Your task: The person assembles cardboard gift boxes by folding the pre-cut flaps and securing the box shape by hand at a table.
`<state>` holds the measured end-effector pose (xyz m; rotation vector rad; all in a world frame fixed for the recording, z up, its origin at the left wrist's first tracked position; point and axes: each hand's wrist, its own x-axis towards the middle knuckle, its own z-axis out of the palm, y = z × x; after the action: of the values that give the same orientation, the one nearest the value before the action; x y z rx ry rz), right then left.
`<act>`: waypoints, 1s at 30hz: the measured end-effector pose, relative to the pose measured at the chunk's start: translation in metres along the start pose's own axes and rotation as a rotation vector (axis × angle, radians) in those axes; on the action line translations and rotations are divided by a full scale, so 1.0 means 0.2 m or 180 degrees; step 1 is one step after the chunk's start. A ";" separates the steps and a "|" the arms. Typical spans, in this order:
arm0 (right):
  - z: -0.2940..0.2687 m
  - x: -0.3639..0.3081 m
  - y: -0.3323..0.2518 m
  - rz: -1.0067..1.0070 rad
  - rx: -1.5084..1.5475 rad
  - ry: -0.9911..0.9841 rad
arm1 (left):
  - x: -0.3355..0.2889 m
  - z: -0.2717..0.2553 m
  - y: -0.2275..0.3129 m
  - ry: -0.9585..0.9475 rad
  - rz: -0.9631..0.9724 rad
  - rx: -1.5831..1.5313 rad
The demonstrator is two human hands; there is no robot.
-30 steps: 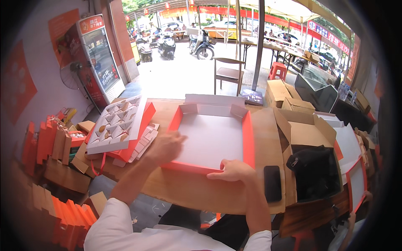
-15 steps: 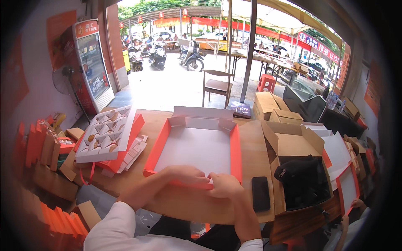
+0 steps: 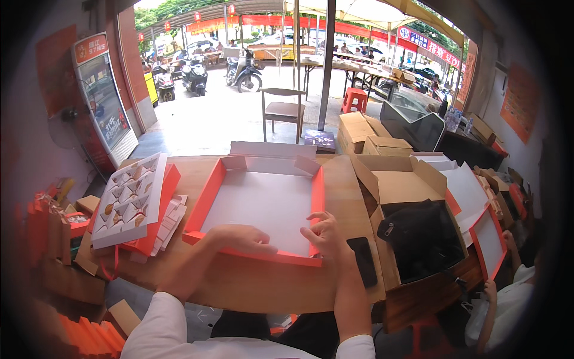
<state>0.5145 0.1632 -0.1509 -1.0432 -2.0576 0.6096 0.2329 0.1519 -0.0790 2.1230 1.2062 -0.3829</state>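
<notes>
A shallow red box (image 3: 318, 197) with a white inside lies in front of me on the wooden table, its far flap raised. My left hand (image 3: 242, 238) bends over the box's near wall, fingers together and curled down on its inner side. At the near right corner is my right hand (image 3: 326, 233), its thumb and fingers apart and partly bent, with nothing seen between them. To the left, a white tray (image 3: 143, 221) of divided compartments with small items rests tilted on red box parts (image 3: 170, 182).
A black phone (image 3: 362, 261) lies right of the box. Beyond it, an open carton (image 3: 382, 239) holds a black bag (image 3: 412, 230). At far right a person's hands hold a red-edged white panel (image 3: 487, 242). Orange-red box pieces (image 3: 89, 332) stand at lower left.
My hands have parted from the middle of the near wall: the left toward the left, the right up toward the right corner. The near wall now stands straight. The whole view has shifted.
</notes>
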 end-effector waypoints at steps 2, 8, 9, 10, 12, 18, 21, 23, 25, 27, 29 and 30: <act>0.00 0.00 -0.01 0.0213 0.0089 0.0047 | -0.03 -0.02 0.01 0.0043 -0.0006 -0.0007; 0.01 0.00 -0.04 0.0198 -0.0115 0.0165 | -0.02 -0.02 -0.02 0.0102 0.0051 0.0026; 0.03 0.00 -0.03 -0.0008 -0.0172 0.0365 | -0.01 -0.01 -0.03 0.0102 0.0055 0.0025; 0.05 -0.01 -0.03 -0.0215 -0.0229 0.0564 | 0.00 0.00 -0.03 0.0103 0.0060 0.0024; 0.07 -0.03 -0.05 0.0187 -0.1244 0.1129 | -0.01 0.00 0.00 0.0059 -0.0013 0.0153; 0.00 0.02 -0.17 0.2073 -0.0306 0.0112 | 0.06 0.04 0.21 -0.0113 0.0219 0.0517; -0.01 0.01 -0.11 0.1869 -0.0032 0.0143 | 0.10 0.04 0.34 -0.0134 0.0183 0.0315; -0.03 -0.02 -0.05 0.1823 0.0163 0.0168 | 0.12 0.06 0.35 -0.0070 0.0189 0.0127; -0.05 -0.01 -0.07 0.1936 0.0307 0.0145 | 0.14 0.08 0.30 0.0030 0.0256 0.0048; -0.05 0.00 -0.07 0.1968 0.0220 0.0112 | 0.16 0.08 0.28 0.0005 0.0272 0.0069; -0.04 0.01 -0.07 0.1977 0.0096 0.0110 | 0.17 0.09 0.26 0.0029 0.0295 0.0103; -0.03 0.01 -0.07 0.1972 -0.0001 0.0120 | 0.18 0.10 0.26 0.0073 0.0322 0.0115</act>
<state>0.5119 0.1571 -0.1362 -1.6929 -1.6844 0.8811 0.2964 0.1441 -0.0922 2.2146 1.1071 -0.3386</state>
